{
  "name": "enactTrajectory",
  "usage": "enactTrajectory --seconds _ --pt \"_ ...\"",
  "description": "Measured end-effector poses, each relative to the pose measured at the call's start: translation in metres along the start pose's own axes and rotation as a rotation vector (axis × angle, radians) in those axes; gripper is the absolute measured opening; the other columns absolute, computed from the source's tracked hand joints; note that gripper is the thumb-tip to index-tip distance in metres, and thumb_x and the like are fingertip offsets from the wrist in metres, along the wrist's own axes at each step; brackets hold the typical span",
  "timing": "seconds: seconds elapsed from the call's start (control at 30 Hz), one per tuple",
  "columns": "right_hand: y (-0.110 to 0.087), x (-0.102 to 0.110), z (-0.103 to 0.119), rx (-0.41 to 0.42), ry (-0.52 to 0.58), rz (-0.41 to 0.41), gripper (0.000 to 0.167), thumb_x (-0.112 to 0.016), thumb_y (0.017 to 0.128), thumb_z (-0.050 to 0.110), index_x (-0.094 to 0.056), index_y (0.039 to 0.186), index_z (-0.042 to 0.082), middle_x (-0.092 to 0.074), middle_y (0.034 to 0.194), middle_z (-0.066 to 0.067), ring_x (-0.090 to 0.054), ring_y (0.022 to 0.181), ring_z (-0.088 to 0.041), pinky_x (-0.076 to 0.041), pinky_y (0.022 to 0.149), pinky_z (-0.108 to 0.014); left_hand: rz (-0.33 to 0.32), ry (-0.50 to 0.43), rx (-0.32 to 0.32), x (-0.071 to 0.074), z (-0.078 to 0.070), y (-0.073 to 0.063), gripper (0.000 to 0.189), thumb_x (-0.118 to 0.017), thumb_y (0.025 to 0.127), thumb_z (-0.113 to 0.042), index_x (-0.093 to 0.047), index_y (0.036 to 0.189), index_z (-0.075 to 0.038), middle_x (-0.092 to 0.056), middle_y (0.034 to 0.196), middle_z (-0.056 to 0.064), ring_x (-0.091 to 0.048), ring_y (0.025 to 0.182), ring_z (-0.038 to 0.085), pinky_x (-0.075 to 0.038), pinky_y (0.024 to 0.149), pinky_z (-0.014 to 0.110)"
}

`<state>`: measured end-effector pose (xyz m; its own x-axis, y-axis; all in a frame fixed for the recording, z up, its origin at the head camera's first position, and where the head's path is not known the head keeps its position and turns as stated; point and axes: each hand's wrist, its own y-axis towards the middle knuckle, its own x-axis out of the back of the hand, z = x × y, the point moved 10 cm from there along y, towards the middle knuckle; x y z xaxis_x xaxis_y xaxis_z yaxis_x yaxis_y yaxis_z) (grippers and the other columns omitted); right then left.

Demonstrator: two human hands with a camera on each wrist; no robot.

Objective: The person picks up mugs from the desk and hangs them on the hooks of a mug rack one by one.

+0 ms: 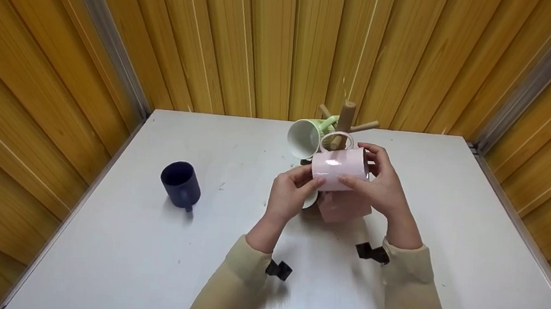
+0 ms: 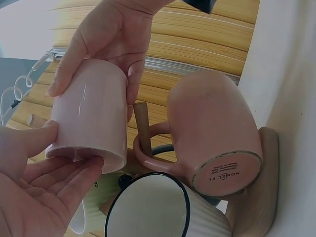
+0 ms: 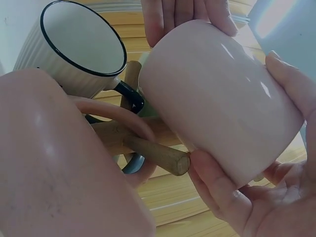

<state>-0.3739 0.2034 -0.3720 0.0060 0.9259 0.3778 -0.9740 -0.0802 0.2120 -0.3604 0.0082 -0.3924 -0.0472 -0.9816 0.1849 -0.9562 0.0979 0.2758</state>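
A pale pink mug [image 1: 335,166] lies sideways in the air between both hands, its handle upward, in front of a wooden mug tree [image 1: 346,113]. My left hand [image 1: 288,194] grips its left end, thumb on the outside and fingers at the rim in the left wrist view. At the other end my right hand [image 1: 382,184] holds it, thumb on the near side. In the head view the handle loop overlaps a peg tip [image 1: 336,142]; whether the peg passes through it, I cannot tell. Below hangs a darker pink mug [image 2: 215,131], its handle around a peg.
A green mug [image 1: 304,138] hangs on the tree's left side. A white mug with a black rim [image 2: 148,212] hangs lower, beside the darker pink one. Away to the left, a navy mug [image 1: 181,185] stands upright on the white table [image 1: 230,248]. Wood-patterned walls [image 1: 268,47] surround the table.
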Motion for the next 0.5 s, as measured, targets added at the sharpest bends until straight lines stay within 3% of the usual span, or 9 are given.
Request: enactTrajectory --seconds 0.13,0.33,0.5 --pt "0.0005 -0.0029 -0.0009 0.007 -0.013 0.024 0.085 -0.085 0.085 0.018 -0.034 0.152 0.010 -0.049 0.142 -0.018 -0.054 0.123 -0.030 -0.048 0.094 -0.032 0.005 0.001 0.000 0.0008 -0.0002 0.0012 0.045 -0.078 0.093 -0.022 -0.069 0.131 -0.002 -0.074 0.126 0.014 -0.073 0.114 0.021 -0.059 0.096 0.028" --pt "0.0014 -0.0075 -0.0022 0.024 0.003 0.075 0.085 -0.082 0.087 0.015 -0.028 0.153 0.010 -0.047 0.142 -0.018 -0.053 0.120 -0.026 -0.051 0.091 -0.024 0.007 -0.005 0.003 0.0031 -0.0015 0.0012 0.046 -0.078 0.093 -0.020 -0.068 0.133 -0.001 -0.074 0.126 0.015 -0.073 0.115 0.023 -0.059 0.097 0.030" --pt "0.0010 -0.0076 -0.0015 0.057 0.060 0.113 0.083 -0.078 0.089 0.009 -0.028 0.156 0.009 -0.046 0.147 -0.019 -0.052 0.124 -0.026 -0.050 0.094 -0.020 0.013 0.053 -0.002 0.0050 -0.0053 -0.0001 0.047 -0.079 0.092 -0.022 -0.067 0.133 -0.002 -0.075 0.123 0.013 -0.074 0.112 0.020 -0.060 0.094 0.027"
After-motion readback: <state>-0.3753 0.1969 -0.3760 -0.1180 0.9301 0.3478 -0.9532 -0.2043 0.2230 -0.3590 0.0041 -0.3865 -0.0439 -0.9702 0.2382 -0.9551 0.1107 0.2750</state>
